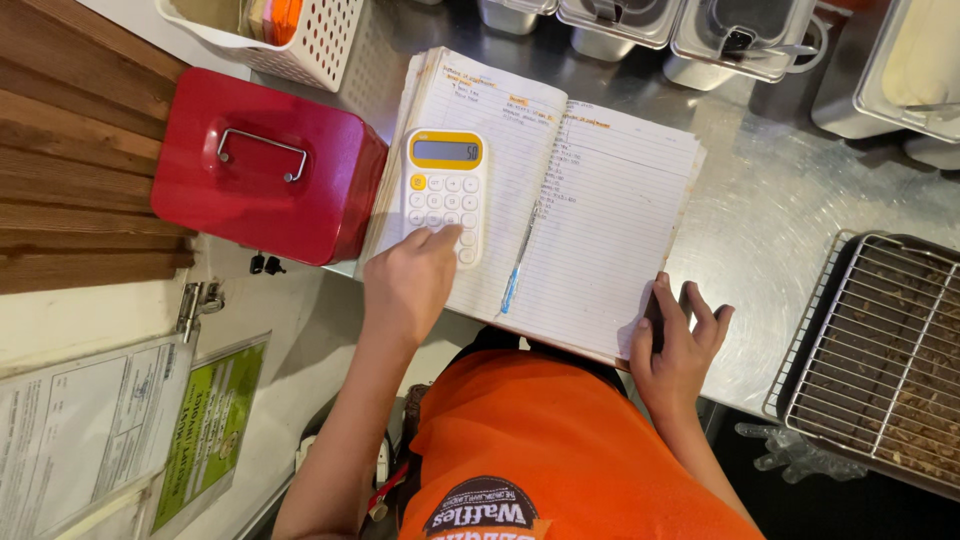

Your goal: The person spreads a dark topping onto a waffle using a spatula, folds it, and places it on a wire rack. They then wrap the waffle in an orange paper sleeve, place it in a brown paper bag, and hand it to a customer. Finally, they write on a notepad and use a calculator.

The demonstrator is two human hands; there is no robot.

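An open lined notebook point(590, 220) lies on a steel counter point(780, 200), with handwriting on both pages. A white and yellow calculator point(445, 190) rests on its left page. My left hand point(410, 280) has a finger on the calculator's lower keys. A blue pen point(518, 262) lies in the notebook's fold. My right hand point(680, 340) grips a dark phone-like object at the notebook's lower right corner. I wear an orange shirt point(560, 450).
A red metal cash box point(265, 165) with a wire handle sits left of the notebook. A white perforated basket point(290, 35) stands behind it. Steel containers point(690, 25) line the back. A wire rack on a tray point(880, 350) is at right. Papers point(110, 430) hang at lower left.
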